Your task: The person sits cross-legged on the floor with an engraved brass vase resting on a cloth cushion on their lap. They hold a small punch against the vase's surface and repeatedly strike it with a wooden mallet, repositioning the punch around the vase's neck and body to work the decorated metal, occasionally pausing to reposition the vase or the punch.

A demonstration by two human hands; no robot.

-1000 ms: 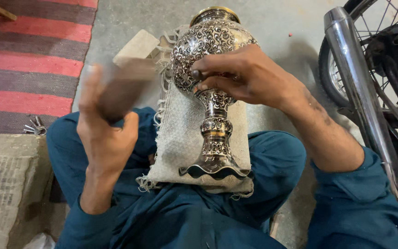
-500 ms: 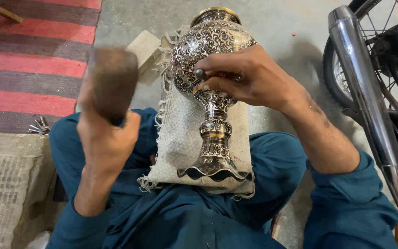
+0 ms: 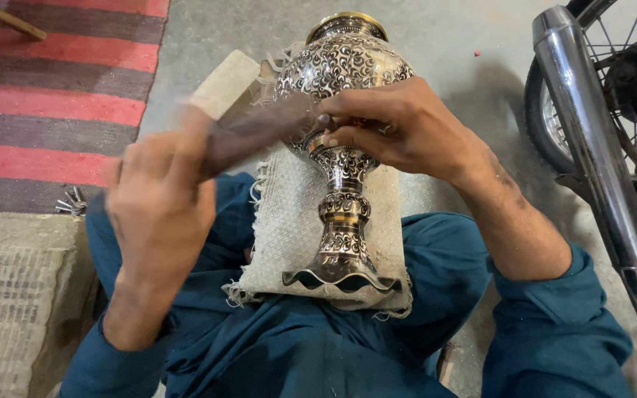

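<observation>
left hand (image 3: 160, 191) swung mallet (image 3: 256, 133) down to vase (image 3: 340, 70)

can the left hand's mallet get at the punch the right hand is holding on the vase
Probably yes. The left hand swings a blurred mallet whose head sits right at the small punch pinched by the right hand against the vase. Nothing lies between them.

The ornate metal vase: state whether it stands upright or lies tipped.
Tipped. The ornate metal vase lies on its side on the woven cloth across the lap, scalloped foot toward the camera, gold-rimmed mouth pointing away.
</observation>
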